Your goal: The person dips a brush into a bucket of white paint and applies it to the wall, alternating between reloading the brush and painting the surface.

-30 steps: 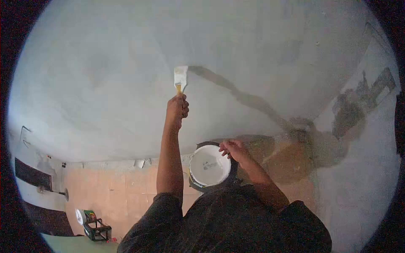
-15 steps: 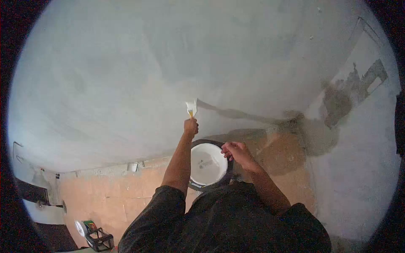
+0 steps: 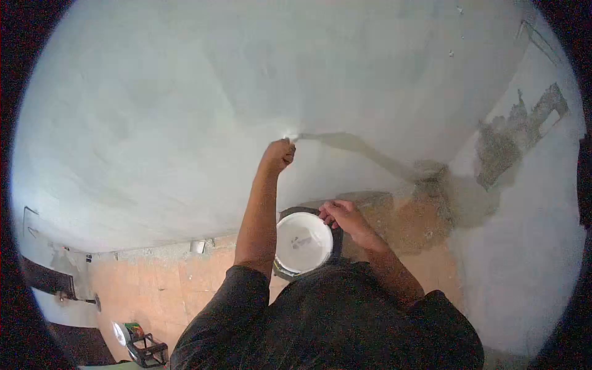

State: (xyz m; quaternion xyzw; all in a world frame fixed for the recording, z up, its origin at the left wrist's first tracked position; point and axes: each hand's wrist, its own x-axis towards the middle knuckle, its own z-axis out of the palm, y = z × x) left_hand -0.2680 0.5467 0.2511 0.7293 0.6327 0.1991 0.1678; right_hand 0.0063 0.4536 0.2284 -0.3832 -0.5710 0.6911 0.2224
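Just beyond the person's dark short-sleeved cloth shirt [image 3: 327, 320] stood a round white plastic bucket [image 3: 303, 262]. The right hand [image 3: 344, 217], fingers loosely bent, was at the bucket's far right rim; whether it gripped that rim, I could not tell. Farther off, the left hand [image 3: 279, 155] was clenched around a white-headed brush [image 3: 290, 135], mostly hidden by the fist, at the pale grey plastered wall [image 3: 154, 142], where a darker streak [image 3: 345, 141] ran right

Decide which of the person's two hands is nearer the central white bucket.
The right hand, fingers at the rim of the bucket; the left hand is farther off, gripping a brush by the wall.
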